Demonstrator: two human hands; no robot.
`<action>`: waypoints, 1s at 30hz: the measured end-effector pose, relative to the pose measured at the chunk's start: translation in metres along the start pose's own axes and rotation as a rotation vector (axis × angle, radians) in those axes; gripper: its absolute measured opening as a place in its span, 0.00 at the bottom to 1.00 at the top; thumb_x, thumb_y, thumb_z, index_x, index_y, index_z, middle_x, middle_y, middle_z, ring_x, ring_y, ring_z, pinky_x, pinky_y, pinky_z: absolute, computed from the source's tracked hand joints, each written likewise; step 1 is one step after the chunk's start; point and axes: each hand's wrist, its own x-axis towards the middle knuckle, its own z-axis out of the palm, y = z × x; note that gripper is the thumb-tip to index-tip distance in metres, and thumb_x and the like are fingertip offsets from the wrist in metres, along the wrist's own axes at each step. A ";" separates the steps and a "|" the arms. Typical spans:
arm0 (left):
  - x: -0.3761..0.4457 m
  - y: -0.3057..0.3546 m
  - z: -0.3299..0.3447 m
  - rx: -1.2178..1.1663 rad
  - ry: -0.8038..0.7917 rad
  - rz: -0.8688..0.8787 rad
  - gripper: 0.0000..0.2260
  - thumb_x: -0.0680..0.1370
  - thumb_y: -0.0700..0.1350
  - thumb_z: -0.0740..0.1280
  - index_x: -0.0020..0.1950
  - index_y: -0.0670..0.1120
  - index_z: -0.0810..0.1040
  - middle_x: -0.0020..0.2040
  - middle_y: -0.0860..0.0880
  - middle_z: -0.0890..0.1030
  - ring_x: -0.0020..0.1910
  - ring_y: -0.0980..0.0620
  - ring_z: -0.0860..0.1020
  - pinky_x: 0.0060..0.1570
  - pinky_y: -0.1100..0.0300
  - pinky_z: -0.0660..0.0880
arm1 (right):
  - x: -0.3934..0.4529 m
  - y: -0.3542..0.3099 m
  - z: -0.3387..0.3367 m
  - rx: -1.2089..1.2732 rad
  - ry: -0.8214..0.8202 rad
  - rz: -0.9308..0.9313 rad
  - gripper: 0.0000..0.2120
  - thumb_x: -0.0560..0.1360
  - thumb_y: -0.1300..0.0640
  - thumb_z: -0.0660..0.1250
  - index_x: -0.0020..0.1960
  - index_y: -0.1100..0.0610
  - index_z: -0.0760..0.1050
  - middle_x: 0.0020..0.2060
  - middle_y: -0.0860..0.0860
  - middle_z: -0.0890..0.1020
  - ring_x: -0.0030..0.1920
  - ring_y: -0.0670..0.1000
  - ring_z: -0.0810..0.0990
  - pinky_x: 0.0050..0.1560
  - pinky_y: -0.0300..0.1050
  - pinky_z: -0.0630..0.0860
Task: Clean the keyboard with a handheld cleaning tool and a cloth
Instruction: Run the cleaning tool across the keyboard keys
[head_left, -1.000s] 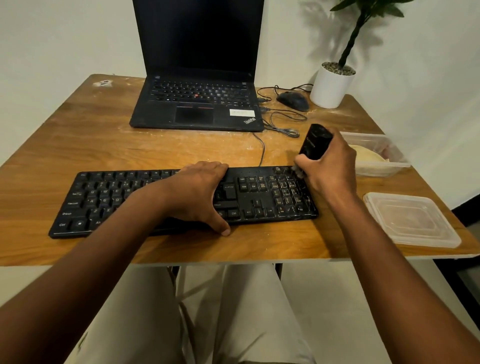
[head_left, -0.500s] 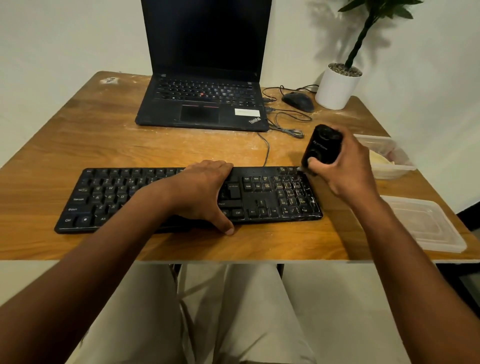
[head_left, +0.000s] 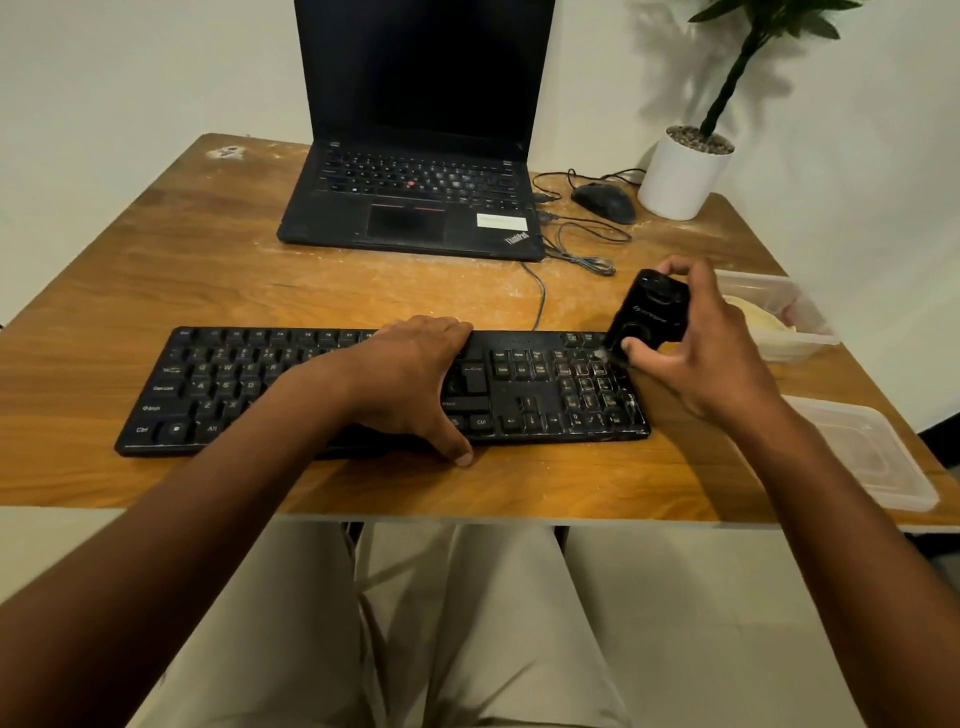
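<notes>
Here the left hand (head_left: 410, 384) rests flat on the keyboard (head_left: 524, 395), fingers relaxed, while the right hand (head_left: 696, 353) grips the black cleaning tool (head_left: 644, 312) at the number pad.

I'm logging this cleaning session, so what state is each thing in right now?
Keyboard: flat on the table, white dust on its right keys.
Cleaning tool: tilted, tip at the right keys.
Right hand: grips the tool.
Left hand: rests on the keyboard.
Laptop: open, screen dark.
Container: uncovered.
Lid: lying on the table.
</notes>
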 end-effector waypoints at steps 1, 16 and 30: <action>0.000 -0.001 0.000 -0.002 0.005 0.001 0.58 0.63 0.65 0.80 0.82 0.47 0.52 0.80 0.49 0.61 0.79 0.47 0.59 0.78 0.53 0.55 | 0.000 0.001 -0.003 -0.004 0.026 0.011 0.32 0.73 0.60 0.77 0.68 0.46 0.62 0.52 0.48 0.81 0.48 0.49 0.82 0.39 0.31 0.72; 0.004 -0.005 0.003 0.003 0.024 0.022 0.56 0.61 0.66 0.81 0.80 0.47 0.58 0.76 0.48 0.67 0.74 0.47 0.64 0.76 0.49 0.62 | -0.016 -0.025 0.036 0.204 0.409 0.195 0.33 0.69 0.56 0.79 0.69 0.47 0.70 0.54 0.43 0.79 0.50 0.44 0.79 0.34 0.20 0.69; 0.003 -0.007 0.005 0.019 0.040 0.051 0.55 0.63 0.66 0.80 0.80 0.46 0.58 0.76 0.48 0.67 0.75 0.47 0.64 0.77 0.50 0.61 | -0.015 -0.035 0.037 0.147 0.418 0.217 0.29 0.68 0.55 0.79 0.66 0.48 0.72 0.47 0.42 0.78 0.43 0.38 0.78 0.33 0.21 0.68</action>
